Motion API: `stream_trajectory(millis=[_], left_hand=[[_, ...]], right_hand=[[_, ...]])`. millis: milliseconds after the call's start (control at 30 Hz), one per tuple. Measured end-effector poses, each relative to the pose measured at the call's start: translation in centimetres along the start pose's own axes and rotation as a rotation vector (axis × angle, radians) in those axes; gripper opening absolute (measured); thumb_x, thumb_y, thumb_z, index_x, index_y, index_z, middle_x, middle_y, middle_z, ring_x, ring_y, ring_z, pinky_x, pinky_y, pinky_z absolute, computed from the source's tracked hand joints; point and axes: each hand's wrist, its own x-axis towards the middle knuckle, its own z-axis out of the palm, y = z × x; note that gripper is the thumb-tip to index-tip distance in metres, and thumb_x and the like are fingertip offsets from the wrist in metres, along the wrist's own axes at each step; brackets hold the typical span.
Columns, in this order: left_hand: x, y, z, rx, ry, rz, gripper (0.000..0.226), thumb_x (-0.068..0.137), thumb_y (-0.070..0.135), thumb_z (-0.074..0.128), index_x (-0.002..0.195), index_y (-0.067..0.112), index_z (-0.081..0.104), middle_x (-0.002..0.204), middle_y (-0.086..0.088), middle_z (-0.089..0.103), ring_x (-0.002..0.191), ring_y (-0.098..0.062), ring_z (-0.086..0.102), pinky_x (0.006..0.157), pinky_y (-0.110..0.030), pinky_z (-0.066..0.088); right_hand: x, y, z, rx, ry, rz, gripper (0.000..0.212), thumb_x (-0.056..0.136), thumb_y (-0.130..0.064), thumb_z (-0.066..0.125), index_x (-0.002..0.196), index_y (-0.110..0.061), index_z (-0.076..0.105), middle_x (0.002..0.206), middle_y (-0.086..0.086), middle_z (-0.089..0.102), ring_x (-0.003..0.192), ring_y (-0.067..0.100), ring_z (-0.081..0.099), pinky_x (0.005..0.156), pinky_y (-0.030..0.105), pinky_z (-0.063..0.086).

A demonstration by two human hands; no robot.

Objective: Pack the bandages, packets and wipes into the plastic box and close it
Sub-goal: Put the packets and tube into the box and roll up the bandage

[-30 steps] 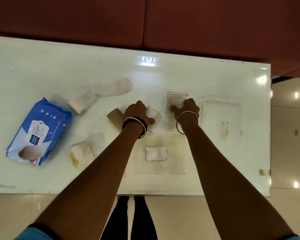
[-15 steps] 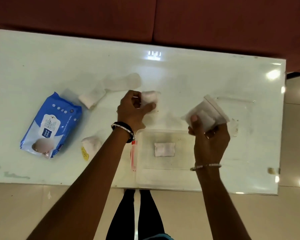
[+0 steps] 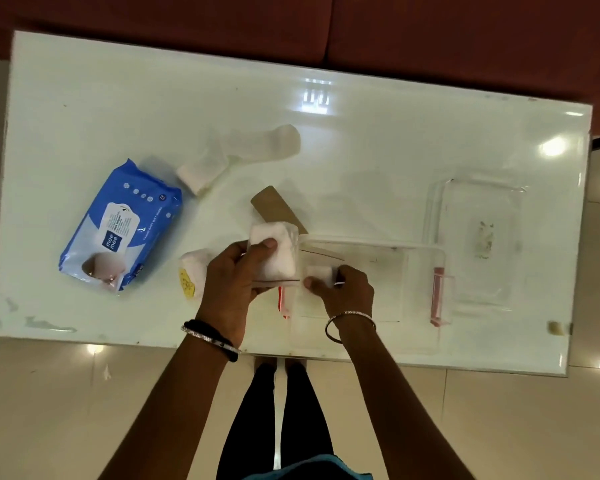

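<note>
A clear plastic box [image 3: 378,242] with red latches stands open at the table's near edge. My left hand [image 3: 232,282] holds a clear zip packet [image 3: 274,252] with white gauze inside, just left of the box. My right hand [image 3: 347,294] pinches a small white pad [image 3: 319,273] low over the box's left end. The blue wipes pack [image 3: 118,226] lies at the left. A bandage roll [image 3: 200,174] with a loose tail lies behind it. Another bandage roll [image 3: 192,276] with a yellow label sits by my left wrist. A brown strip [image 3: 274,207] lies behind the packet.
The box's clear lid [image 3: 478,244] lies flat on the white table [image 3: 395,150] to the right of the box. A dark red sofa [image 3: 430,36] runs along the far edge. The near table edge is close to my wrists.
Both hands have come back toward me and met at the box's left end. The zip packet that was in my right hand is now in my left; my right hand now pinches a small pad.
</note>
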Motion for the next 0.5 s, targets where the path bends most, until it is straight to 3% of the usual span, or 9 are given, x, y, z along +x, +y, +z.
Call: stream_trajectory(millis=[133,333,400,500], left_hand=[[-0.9,-1.1,-0.5,0.026,0.002,-0.023,0.023,0.082,0.026,0.071,0.102,0.014,0.068,0.092,0.002,0.074,0.089,-0.015,0.071,0.072,-0.033,0.061],[-1.5,-1.0,-0.9,0.069,-0.023,0.007,0.029,0.074,0.024,0.078,0.099,0.016,0.066,0.086,-0.003,0.077,0.078,-0.013,0.075,0.063,-0.026,0.060],[-1.9,-0.9,-1.1,0.100,-0.019,-0.002,0.042,0.063,0.033,0.082,0.098,0.020,0.064,0.084,-0.007,0.077,0.076,-0.015,0.076,0.060,-0.026,0.059],[-2.4,-0.8,-1.0,0.138,-0.023,-0.043,0.063,0.052,0.042,0.084,0.107,0.022,0.060,0.082,-0.013,0.076,0.075,-0.021,0.076,0.062,-0.036,0.061]], right_hand=[[1.4,-0.6,0.1,-0.074,0.004,-0.009,0.051,0.061,-0.038,0.090,0.096,-0.007,0.069,0.097,0.007,0.074,0.077,0.016,0.062,0.065,0.018,0.043],[0.4,-0.9,-1.2,-0.075,0.069,0.013,0.070,0.062,-0.045,0.088,0.118,-0.012,0.061,0.111,0.005,0.069,0.101,0.022,0.066,0.088,0.034,0.052],[-1.6,-0.9,-2.3,-0.051,0.193,-0.083,0.056,0.072,-0.037,0.083,0.118,-0.015,0.061,0.109,0.003,0.068,0.099,0.020,0.066,0.087,0.036,0.054],[-5.0,-0.9,-4.3,-0.016,0.287,-0.465,0.045,0.078,-0.006,0.074,0.120,-0.018,0.060,0.111,-0.001,0.065,0.098,0.013,0.064,0.075,0.023,0.057]])
